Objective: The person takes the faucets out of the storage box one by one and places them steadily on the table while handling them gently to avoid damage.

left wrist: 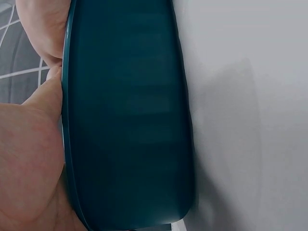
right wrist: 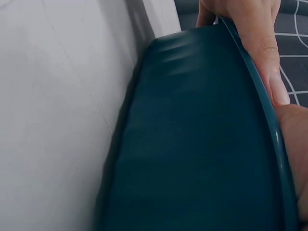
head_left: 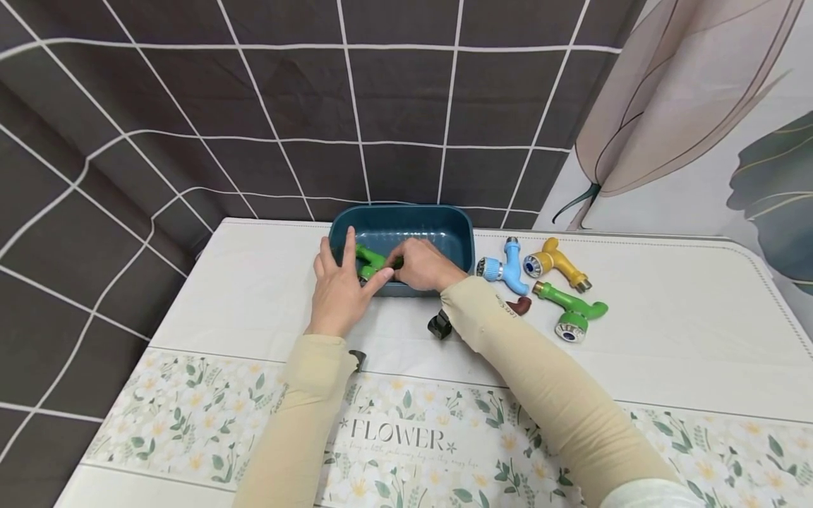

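Observation:
A dark teal plastic basin stands at the back of the table, and its outer wall fills much of both wrist views. A green tap lies inside, at the left end. Over that end and its front rim is my left hand, fingers spread and straight, thumb pointing right. My right hand reaches over the front rim with curled fingers, pinching at the right side of the green tap. In the right wrist view the left thumb lies along the rim. The right fingertips are partly hidden.
Right of the basin lie a blue tap, a yellow tap and another green tap. A dark red tap is mostly covered by the right sleeve. A dark checked cloth hangs close behind the basin.

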Demonstrator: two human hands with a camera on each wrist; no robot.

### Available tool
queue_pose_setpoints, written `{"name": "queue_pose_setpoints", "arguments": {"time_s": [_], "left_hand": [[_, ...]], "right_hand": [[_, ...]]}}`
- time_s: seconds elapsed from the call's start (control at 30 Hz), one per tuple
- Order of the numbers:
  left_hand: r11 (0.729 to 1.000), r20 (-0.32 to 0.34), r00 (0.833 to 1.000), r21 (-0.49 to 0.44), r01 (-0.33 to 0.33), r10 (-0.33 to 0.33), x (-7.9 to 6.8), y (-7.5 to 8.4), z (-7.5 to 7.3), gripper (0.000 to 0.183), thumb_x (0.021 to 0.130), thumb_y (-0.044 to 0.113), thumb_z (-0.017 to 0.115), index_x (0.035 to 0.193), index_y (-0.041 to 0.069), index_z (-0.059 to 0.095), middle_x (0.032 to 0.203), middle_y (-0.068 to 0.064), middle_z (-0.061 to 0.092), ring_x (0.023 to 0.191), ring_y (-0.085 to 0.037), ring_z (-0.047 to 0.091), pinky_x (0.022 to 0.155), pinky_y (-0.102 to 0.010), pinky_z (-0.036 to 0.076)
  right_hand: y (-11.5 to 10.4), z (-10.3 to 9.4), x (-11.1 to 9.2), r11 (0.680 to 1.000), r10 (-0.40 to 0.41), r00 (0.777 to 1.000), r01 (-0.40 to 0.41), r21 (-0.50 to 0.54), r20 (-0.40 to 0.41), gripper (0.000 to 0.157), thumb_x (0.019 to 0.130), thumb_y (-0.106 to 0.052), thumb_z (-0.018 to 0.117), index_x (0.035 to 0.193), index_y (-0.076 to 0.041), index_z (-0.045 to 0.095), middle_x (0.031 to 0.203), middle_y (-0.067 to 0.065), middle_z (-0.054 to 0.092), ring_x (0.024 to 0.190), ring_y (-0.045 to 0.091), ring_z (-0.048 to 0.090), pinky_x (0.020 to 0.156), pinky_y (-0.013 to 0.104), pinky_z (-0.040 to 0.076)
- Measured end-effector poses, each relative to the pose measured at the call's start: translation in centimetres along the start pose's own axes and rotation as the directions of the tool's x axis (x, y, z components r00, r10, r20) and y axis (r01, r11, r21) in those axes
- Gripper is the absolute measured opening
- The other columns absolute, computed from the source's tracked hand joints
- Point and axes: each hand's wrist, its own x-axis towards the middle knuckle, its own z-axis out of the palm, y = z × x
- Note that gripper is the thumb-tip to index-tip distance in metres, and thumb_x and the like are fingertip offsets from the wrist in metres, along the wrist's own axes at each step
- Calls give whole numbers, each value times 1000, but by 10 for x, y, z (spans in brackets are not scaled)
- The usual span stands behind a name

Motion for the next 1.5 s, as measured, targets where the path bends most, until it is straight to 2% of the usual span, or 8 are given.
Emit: {"name": "queue_pose_setpoints", "arguments": {"time_s": [0.23, 0.33, 0.5, 0.77, 0.93, 1.1, 1.33, 1.5], "left_hand": [[1000, 5, 1000, -2, 8, -8, 0, 0, -1, 97, 94, 61, 59, 164, 20, 6, 164, -27, -6, 150, -45, 6, 102, -56, 43], [1000, 3, 1000, -2, 9, -9, 0, 0, -1, 97, 94, 61, 59, 164, 21, 6, 164, -27, -6, 150, -44, 7, 102, -56, 43], [1000, -7, 1000, -3, 5, -5, 0, 0, -1, 98, 93, 61, 61, 164, 20, 7, 164, -29, -4, 150, -45, 7, 103, -57, 43], [1000, -13, 1000, -3, -1, 1, 2, 0, 1, 98, 93, 63, 60, 164, 21, 6, 164, -28, -4, 150, -46, 7, 103, -57, 43], [1000, -11, 1000, -8, 7, -7, 1, 0, 0, 98, 93, 62, 60, 164, 22, 6, 164, -27, -4, 150, -45, 6, 102, -57, 43], [1000, -6, 1000, -5, 12, -12, 0, 0, -2, 98, 93, 62, 60, 164, 22, 6, 164, -28, -4, 150, -44, 7, 104, -56, 42], [1000, -5, 1000, 5, 1, -1, 0, 0, 0, 98, 93, 62, 60, 164, 21, 7, 164, -29, -4, 150, -46, 7, 106, -56, 40], [1000, -6, 1000, 12, -1, 1, 1, -1, 1, 98, 93, 63, 60, 164, 21, 6, 164, -29, -4, 149, -45, 8, 108, -56, 38]], "right_hand": [[-2, 2, 2, 997, 81, 996, -81, 15, -31, 12, 93, -15, 72, 101, -12, 81, 104, 3, 75, 100, 21, 66, 80, 34, 54], [-2, 3, 1, 994, 101, 994, -100, 31, -44, 10, 92, -12, 73, 98, -12, 81, 101, 3, 74, 95, 20, 65, 78, 34, 54], [-3, 3, 0, 991, 116, 991, -110, 78, -64, 13, 92, -7, 72, 105, -9, 76, 102, 5, 71, 90, 19, 65, 78, 33, 54], [-3, 1, 0, 987, 141, 987, -134, 87, -81, 17, 92, -4, 71, 109, -7, 71, 103, 5, 69, 94, 19, 65, 82, 33, 54], [-4, 1, 1, 984, 164, 983, -157, 84, -78, 21, 90, -9, 75, 111, -7, 70, 105, 6, 69, 96, 19, 64, 85, 33, 53], [-6, 1, 1, 979, 184, 979, -175, 101, -89, 23, 87, -6, 77, 109, -6, 69, 104, 6, 67, 96, 19, 63, 85, 32, 53], [-4, 3, -3, 983, 180, 969, -169, 75, -168, 24, 86, -6, 79, 109, -7, 72, 106, 7, 69, 99, 21, 63, 85, 32, 54], [-3, 5, -6, 988, 149, 962, -138, 63, -231, 24, 86, -8, 80, 110, -6, 74, 106, 8, 70, 101, 24, 64, 86, 35, 54]]}}
